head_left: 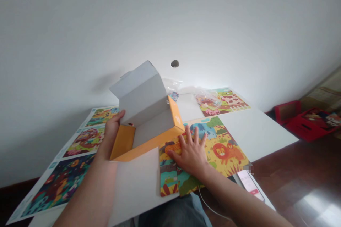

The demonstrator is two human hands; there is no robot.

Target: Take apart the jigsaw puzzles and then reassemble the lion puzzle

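My left hand [112, 129] grips the left side of an orange cardboard box [154, 144], its fingers partly hidden behind it. The box is tilted, with its grey-lined lid [142, 94] folded up and back, and its grey inside looks bare. An animal jigsaw puzzle [226, 154] with lions, an elephant and a crocodile lies on the white table. Flat on its left half rests my right hand [192, 152], fingers spread, holding nothing. The box's right corner overlaps the puzzle's upper left part.
A picture sheet [71, 165] with several scenes lies at the left. Behind the puzzle, a clear plastic bag [209, 98] sits on a cow picture [233, 99]. A phone [250, 184] and white cable [206, 202] are near the front edge. Red boxes [306, 127] stand at the right.
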